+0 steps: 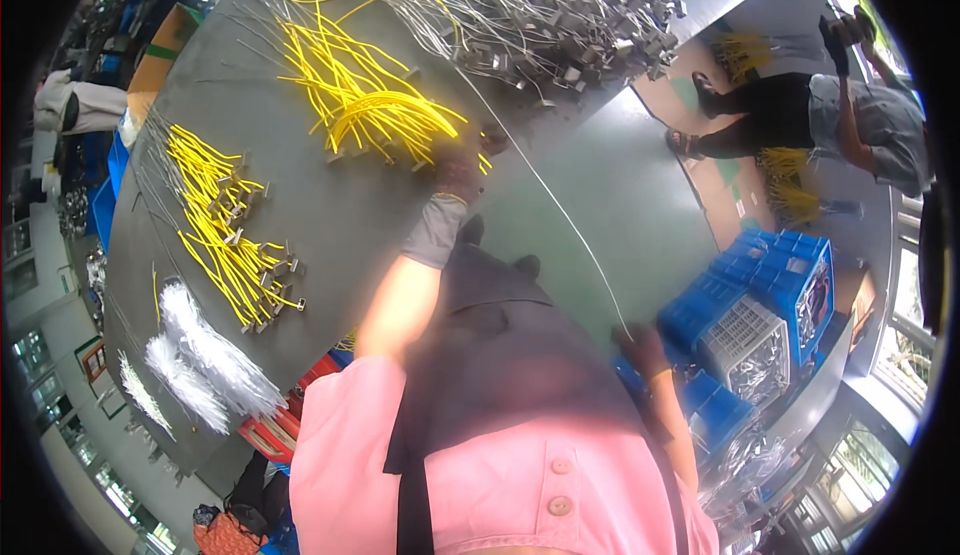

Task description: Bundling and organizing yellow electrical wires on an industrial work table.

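A thin whitish wire point(555, 200) stretches taut from the pile of wires at the top down to my right hand point(643, 352). Its lower end disappears into the closed, dark-gloved fingers. My left hand point(460, 170), in a dark glove with a grey cuff, is over the table edge beside a bundle of yellow cables point(350, 90). A short yellow piece shows past its fingers. Blur hides whether those fingers grip anything. Farther left lies a second yellow bundle point(220, 230) with small metal end pieces.
Silvery wires with metal blocks point(590, 25) heap up across the grey table point(330, 225). White bundles point(190, 355) lie at its left. Blue crates point(770, 265) and a grey crate point(745, 340) stand at right. Another person point(850, 115) stands at upper right.
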Demonstrator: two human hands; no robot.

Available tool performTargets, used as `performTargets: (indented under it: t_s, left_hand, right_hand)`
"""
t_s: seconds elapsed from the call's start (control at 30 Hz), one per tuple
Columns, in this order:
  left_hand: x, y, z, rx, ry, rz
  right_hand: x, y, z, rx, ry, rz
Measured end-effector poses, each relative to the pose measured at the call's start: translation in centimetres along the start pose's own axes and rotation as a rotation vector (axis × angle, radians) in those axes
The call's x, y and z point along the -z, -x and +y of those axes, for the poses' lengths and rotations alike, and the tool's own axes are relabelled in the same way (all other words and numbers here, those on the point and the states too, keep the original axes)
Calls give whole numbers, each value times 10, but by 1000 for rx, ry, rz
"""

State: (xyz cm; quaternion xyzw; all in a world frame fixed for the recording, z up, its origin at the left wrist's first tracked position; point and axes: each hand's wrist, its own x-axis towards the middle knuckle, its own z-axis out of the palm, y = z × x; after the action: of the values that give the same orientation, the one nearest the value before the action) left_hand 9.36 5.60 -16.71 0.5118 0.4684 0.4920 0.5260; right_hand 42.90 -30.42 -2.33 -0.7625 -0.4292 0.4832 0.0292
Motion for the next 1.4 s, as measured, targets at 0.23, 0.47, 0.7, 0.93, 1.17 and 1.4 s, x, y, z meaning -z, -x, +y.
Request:
performTargets:
  t_s: [0.23,0.47,0.7,0.93,1.17,1.4]
  left_hand:
    - [-46,23,71,596,847,34]
    - [1,6,5,68,227,19]
    - [-5,37,95,207,348,220]
    - [1,59,90,59,460,170]
    - [10,108,97,308,580,67]
    - [-38,157,115,684,444,-258]
  right_hand:
    - [-7,65,63,233,162,79]
    - [-39,85,180,48,310,163]
    - [-44,120,199,-141,244,284]
    - [-46,122,232,-225,231,261]
    - [-45,90,207,-65,254,183]
    - [-52,-54,50,172,340,5]
